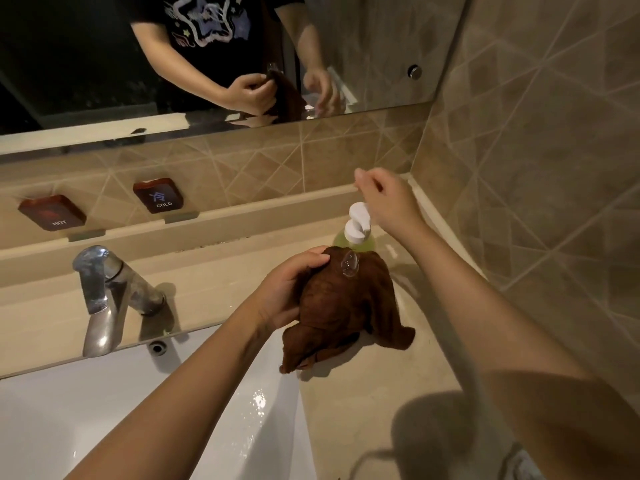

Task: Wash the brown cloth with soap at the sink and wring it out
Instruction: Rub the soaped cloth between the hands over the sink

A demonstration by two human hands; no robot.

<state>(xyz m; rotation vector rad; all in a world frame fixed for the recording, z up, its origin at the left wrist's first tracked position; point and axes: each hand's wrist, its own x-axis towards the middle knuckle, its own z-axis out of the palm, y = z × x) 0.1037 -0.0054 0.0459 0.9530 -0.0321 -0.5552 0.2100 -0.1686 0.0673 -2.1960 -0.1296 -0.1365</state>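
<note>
Brown cloth [343, 306] is sitting bunched in our left hand [291, 289], which is gripping its top; a clear blob [349, 266], probably soap, is lying by that thumb. Our right hand [388, 199] is hovering just above the soap bottle [358, 225], fingers loosely curled, holding nothing.

left hand [289, 289] grips brown cloth [341, 306] w/ soap blob; right hand [388, 199] above pump bottle [356, 226].

Bathroom: white sink [104, 410] with metal tap [104, 292], wall mirror [86, 64], beige tiled walls [536, 168], hot sign [52, 213] and cold sign [158, 195].
</note>
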